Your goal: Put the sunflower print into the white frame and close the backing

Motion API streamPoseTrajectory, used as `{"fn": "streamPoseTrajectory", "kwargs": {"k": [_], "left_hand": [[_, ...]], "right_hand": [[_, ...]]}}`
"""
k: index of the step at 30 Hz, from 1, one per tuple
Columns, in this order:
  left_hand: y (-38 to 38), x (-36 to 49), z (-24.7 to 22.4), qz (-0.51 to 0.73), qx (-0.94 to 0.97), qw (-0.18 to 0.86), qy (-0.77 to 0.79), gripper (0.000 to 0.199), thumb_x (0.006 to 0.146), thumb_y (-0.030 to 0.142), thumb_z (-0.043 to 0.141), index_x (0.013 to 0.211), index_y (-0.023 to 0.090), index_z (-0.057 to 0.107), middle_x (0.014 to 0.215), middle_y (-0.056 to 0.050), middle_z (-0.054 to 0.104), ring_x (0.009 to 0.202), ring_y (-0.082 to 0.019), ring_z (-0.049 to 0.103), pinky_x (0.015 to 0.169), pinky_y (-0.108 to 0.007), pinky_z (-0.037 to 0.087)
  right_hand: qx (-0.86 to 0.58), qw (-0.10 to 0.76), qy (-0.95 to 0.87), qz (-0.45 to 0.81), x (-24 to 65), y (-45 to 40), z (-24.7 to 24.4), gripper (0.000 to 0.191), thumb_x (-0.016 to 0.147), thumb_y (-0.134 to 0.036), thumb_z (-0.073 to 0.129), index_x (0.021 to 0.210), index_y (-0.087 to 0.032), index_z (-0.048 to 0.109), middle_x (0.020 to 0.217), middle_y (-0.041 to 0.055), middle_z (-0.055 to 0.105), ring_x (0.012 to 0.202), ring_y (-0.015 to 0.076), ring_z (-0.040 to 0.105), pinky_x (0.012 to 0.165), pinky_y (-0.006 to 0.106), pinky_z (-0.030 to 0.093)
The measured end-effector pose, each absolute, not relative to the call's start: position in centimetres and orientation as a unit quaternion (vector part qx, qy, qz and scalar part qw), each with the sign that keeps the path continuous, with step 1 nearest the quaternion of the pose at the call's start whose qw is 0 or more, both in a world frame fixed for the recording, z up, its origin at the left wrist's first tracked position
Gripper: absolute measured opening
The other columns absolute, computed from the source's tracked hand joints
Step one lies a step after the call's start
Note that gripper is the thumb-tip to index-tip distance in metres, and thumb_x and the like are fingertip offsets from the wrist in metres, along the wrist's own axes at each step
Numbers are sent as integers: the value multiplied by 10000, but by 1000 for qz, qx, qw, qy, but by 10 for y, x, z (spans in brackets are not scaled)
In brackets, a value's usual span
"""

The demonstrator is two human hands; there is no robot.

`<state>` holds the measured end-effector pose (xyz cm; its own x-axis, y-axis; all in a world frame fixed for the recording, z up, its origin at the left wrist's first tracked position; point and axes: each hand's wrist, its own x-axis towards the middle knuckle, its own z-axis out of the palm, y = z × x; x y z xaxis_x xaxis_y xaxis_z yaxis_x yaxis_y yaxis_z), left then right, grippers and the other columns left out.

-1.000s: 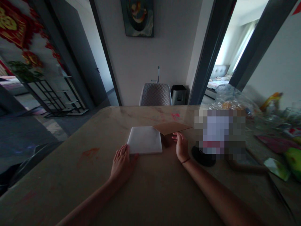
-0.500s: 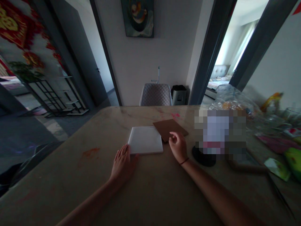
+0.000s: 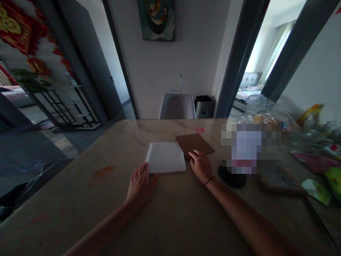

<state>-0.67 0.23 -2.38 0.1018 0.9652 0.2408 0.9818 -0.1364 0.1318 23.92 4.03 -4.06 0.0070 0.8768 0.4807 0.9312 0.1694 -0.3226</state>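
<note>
Brown sheet [image 3: 195, 143] looks light, stiff; hold edges. Right hand [image 3: 201, 167] curled at near corner, pinch unclear; left hand [image 3: 139, 182], thumb spread, touches white slab [image 3: 166, 158].

Slab [image 3: 166, 158]: white, flat, roughly square, pale and plain on its upper face, with a thin edge showing along the near side. Lies flat, its near left corner at the left fingers [image 3: 143, 168], the rest extending to the right of and beyond them. Card [image 3: 194, 142]: brown, thin, four-sided, plain on its upper face. Lies turned at an angle to the slab, its left part meeting the slab's far right side; whether the edges overlap cannot be told. Near corner at the right fingers [image 3: 194, 154], remainder beyond them.
</note>
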Motion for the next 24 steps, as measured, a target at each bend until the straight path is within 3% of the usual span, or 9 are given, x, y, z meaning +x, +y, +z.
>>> {"fn": "streamPoseTrajectory", "kwargs": {"k": [6, 15, 19, 24], "left_hand": [[0, -5, -20, -122, -742, 26, -659, 611, 850, 443, 273, 1264, 7, 382, 1346, -209, 403, 1270, -269, 333, 1043, -410, 245], [0, -4, -20, -108, -721, 35, -683, 621, 835, 406, 292, 1273, -29, 360, 1355, -223, 384, 1277, -276, 322, 1037, -410, 257], [-1, -4, -21, -108, -725, 42, -679, 623, 825, 409, 315, 1276, -17, 370, 1362, -214, 379, 1291, -293, 290, 1048, -431, 231], [-3, -4, -19, -131, -746, 40, -652, 535, 836, 382, 320, 1241, 59, 451, 1327, -155, 454, 1280, -292, 314, 1046, -467, 227]], "right_hand": [[-651, 256, -711, -70, 238, 34, -36, 341, 826, -197, 456, 1143, -247, 569, 1193, 103, 568, 1094, 240, 488, 959, 465, 275], [-701, 207, -674, -110, 245, 32, -31, 329, 824, -132, 413, 1096, -177, 594, 1142, 194, 580, 1005, 293, 540, 882, 490, 303], [-718, 217, -652, -107, 248, 31, -29, 246, 794, -163, 441, 957, -139, 625, 1076, 210, 595, 954, 307, 551, 849, 504, 321], [-678, 292, -664, -118, 247, 32, -33, 258, 778, -152, 434, 977, -125, 596, 1255, 195, 483, 1117, 299, 448, 916, 480, 293]]}}
